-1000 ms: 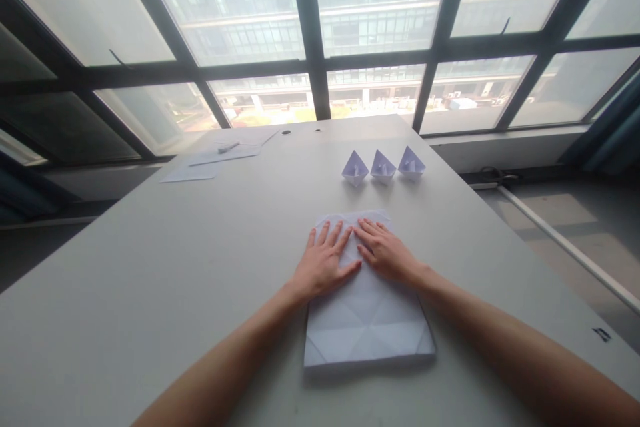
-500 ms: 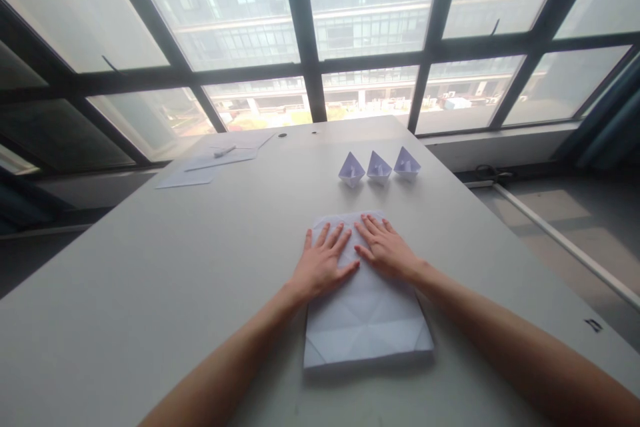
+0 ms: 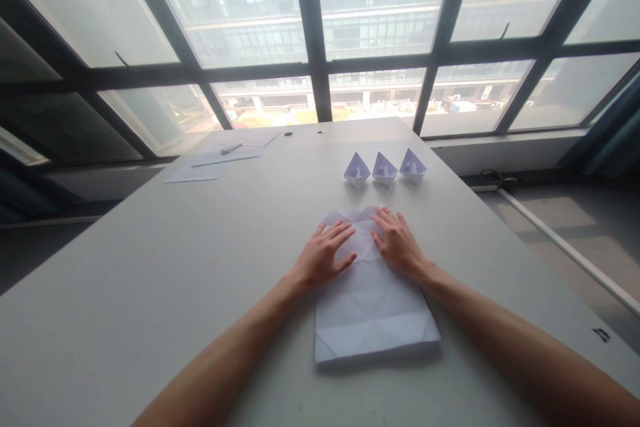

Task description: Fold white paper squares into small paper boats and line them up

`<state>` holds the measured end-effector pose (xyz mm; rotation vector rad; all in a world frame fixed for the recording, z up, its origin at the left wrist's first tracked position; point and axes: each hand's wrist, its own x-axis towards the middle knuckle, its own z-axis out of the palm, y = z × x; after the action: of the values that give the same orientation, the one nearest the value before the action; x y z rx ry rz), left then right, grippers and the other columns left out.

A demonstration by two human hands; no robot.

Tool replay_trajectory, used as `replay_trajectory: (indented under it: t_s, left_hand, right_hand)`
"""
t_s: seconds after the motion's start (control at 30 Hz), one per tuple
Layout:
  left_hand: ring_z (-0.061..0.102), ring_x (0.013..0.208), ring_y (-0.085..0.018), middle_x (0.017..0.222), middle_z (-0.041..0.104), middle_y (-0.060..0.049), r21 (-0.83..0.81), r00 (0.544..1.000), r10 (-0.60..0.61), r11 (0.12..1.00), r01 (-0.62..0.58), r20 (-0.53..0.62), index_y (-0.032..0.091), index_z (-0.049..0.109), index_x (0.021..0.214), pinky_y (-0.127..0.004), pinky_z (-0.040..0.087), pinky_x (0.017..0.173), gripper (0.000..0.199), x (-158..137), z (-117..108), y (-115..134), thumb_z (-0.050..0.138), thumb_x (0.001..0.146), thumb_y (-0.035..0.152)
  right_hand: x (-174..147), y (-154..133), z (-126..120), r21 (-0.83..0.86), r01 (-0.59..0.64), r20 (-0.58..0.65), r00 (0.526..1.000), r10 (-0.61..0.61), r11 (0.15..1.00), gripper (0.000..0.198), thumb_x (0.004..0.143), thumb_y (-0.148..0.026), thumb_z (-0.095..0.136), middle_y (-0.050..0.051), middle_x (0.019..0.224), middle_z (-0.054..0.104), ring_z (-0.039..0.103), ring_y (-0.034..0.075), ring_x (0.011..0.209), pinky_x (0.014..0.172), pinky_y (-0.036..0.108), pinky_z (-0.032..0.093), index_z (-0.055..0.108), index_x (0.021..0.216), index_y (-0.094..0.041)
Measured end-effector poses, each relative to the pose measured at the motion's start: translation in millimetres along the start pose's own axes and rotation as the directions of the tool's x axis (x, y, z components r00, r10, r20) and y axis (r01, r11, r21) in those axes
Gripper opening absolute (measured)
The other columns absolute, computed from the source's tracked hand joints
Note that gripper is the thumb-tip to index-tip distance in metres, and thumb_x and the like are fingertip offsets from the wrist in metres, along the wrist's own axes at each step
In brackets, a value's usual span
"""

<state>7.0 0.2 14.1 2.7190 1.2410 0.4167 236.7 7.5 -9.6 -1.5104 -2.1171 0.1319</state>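
Right hand (image 3: 399, 245) shifted outward over one paper (image 3: 373, 307); three folded boats (image 3: 385, 173), probably.

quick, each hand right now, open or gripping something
Left hand: open, on the creased paper.
Right hand: open, near the same paper's far right corner.

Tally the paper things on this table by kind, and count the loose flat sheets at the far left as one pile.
Small folded paper shapes: 3
Creased paper under the left hand and right hand: 1
Pile of flat sheets: 1
Total: 5
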Motion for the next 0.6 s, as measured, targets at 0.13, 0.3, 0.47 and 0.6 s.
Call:
replay_trajectory:
  t_s: [0.13,0.3,0.47,0.6]
  left_hand:
    - [0.027,0.146,-0.029,0.155,0.039,-0.004,-0.033,0.994,0.054,0.998,-0.051,0.096,0.030,0.045,0.146,-0.051,0.016,0.121,0.065,1,-1,2,0.057,0.089,0.058]
    - [0.032,0.144,-0.029,0.153,0.043,-0.005,-0.013,0.998,-0.050,0.999,0.051,0.029,0.029,0.049,0.143,-0.058,0.008,0.120,0.059,3,5,-4,0.058,0.090,0.055]
    - [0.040,0.140,-0.028,0.147,0.050,-0.007,-0.037,0.989,-0.137,0.990,0.135,-0.056,0.025,0.056,0.136,-0.055,0.021,0.119,0.046,5,9,-13,0.054,0.094,0.044]
    - [0.032,0.145,-0.029,0.154,0.041,-0.005,-0.007,0.999,0.011,1.000,-0.010,0.033,0.030,0.046,0.144,-0.059,0.006,0.120,0.052,3,5,-7,0.052,0.095,0.047]
  right_hand:
    - [0,-9,-3,0.150,0.163,-0.076,0.985,-0.153,0.975,0.036,0.094,-0.020,0.044,0.010,0.131,0.064,0.051,0.023,0.129,0.113,0.046,0.035,0.065,0.123,-0.020]
    - [-3,-12,-3,0.095,0.220,0.090,0.969,-0.229,0.971,0.037,0.093,-0.027,0.053,0.011,0.138,0.058,0.050,0.026,0.130,0.111,0.044,0.038,0.062,0.128,-0.019]
    - [-5,-12,-5,0.048,0.211,0.149,0.965,-0.216,0.976,0.044,0.095,-0.036,0.053,0.012,0.148,0.049,0.042,0.027,0.138,0.116,0.047,0.030,0.056,0.135,-0.020]
    - [-7,-12,-3,0.049,0.218,0.183,0.957,-0.223,0.975,0.053,0.093,-0.039,0.054,0.013,0.151,0.044,0.036,0.027,0.142,0.118,0.048,0.027,0.049,0.142,-0.020]
